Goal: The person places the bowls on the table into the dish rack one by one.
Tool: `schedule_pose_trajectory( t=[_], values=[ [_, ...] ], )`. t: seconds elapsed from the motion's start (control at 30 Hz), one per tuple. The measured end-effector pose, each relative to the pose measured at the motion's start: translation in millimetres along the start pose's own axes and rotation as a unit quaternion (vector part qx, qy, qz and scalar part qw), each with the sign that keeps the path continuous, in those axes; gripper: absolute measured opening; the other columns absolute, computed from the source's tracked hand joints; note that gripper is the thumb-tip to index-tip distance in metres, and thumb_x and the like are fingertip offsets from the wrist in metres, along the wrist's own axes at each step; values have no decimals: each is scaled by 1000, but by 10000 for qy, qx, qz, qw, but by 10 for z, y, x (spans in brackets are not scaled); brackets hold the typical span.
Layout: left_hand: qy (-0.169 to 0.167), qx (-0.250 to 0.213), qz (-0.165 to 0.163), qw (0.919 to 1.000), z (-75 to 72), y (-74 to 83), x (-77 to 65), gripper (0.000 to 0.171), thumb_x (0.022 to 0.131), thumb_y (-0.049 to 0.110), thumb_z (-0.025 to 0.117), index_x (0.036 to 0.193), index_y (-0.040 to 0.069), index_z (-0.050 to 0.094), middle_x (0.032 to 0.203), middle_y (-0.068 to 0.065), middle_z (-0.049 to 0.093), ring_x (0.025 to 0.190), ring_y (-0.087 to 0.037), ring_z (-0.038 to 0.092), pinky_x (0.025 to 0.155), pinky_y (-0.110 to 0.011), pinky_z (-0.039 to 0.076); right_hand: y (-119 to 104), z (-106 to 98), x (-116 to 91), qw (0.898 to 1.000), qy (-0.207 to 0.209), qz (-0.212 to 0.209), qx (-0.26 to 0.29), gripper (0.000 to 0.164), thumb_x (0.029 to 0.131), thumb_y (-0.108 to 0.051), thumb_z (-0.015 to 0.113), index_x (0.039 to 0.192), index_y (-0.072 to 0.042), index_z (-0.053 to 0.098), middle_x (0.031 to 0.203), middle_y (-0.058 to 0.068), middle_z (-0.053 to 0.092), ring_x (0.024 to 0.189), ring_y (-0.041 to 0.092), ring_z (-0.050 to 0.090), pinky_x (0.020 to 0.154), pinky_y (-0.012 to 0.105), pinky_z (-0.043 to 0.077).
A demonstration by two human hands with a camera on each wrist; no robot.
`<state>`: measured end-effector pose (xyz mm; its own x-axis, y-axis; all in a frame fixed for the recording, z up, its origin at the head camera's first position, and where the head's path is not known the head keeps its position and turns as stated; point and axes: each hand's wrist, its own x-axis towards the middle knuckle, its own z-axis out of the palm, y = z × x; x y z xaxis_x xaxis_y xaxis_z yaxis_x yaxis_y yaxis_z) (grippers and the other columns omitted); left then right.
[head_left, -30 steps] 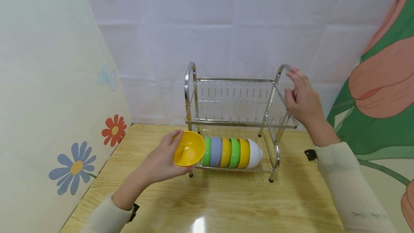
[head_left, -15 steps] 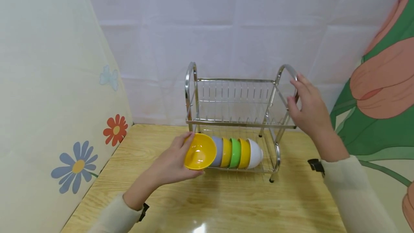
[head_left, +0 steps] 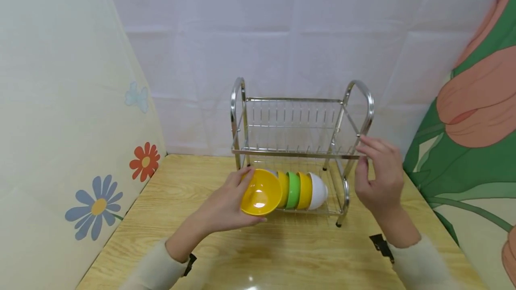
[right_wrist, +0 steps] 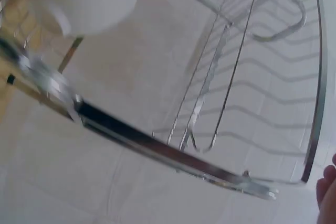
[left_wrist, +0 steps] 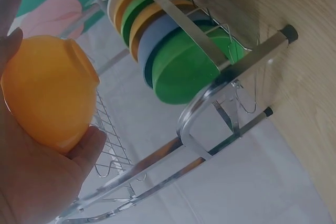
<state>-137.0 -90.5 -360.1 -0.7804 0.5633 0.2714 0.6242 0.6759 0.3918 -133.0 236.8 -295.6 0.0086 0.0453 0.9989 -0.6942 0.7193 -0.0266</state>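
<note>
My left hand [head_left: 225,202] grips a small yellow bowl [head_left: 262,191] by its side, its hollow turned up and toward the head camera. The left wrist view shows thumb and fingers round this bowl [left_wrist: 50,93]. Behind it, in the lower tier of a metal dish rack [head_left: 298,153], several bowls stand on edge in a row. A green bowl [left_wrist: 184,69] is at the row's left end, hidden in the head view. A white bowl [head_left: 318,191] ends it at the right. My right hand [head_left: 380,176] hangs loosely bent beside the rack's right upper corner, holding nothing.
The rack's upper tier [head_left: 292,126] holds only its wire dividers. Its legs stand on a wooden table [head_left: 258,254]. A white cloth [head_left: 262,48] hangs close behind, and a flower-printed panel [head_left: 72,124] borders the left.
My left hand has carried the yellow bowl rightward across the front of the row, now covering its left end. My right hand has come down from the rack's right upper arch.
</note>
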Motion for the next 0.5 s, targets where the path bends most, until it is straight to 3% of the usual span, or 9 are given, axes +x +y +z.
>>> schedule_pose_trajectory(
  t=[0.23,0.5],
  values=[
    [16,23,280,9996,30,47,22,116,76,63,80,160,7,25,165,-8,23,143,-29,39,100,-39,54,-245,53,-263,9984,328,-191,428,24,90,-6,54,81,12,66,88,28,71,76,47,60,92,23,51],
    [33,44,459,9989,65,106,33,116,74,65,79,159,5,28,162,-11,27,144,-29,38,105,-42,51,-406,104,-545,9956,-282,30,891,32,97,-12,53,90,16,66,90,32,68,82,43,63,98,21,51]
  ],
)
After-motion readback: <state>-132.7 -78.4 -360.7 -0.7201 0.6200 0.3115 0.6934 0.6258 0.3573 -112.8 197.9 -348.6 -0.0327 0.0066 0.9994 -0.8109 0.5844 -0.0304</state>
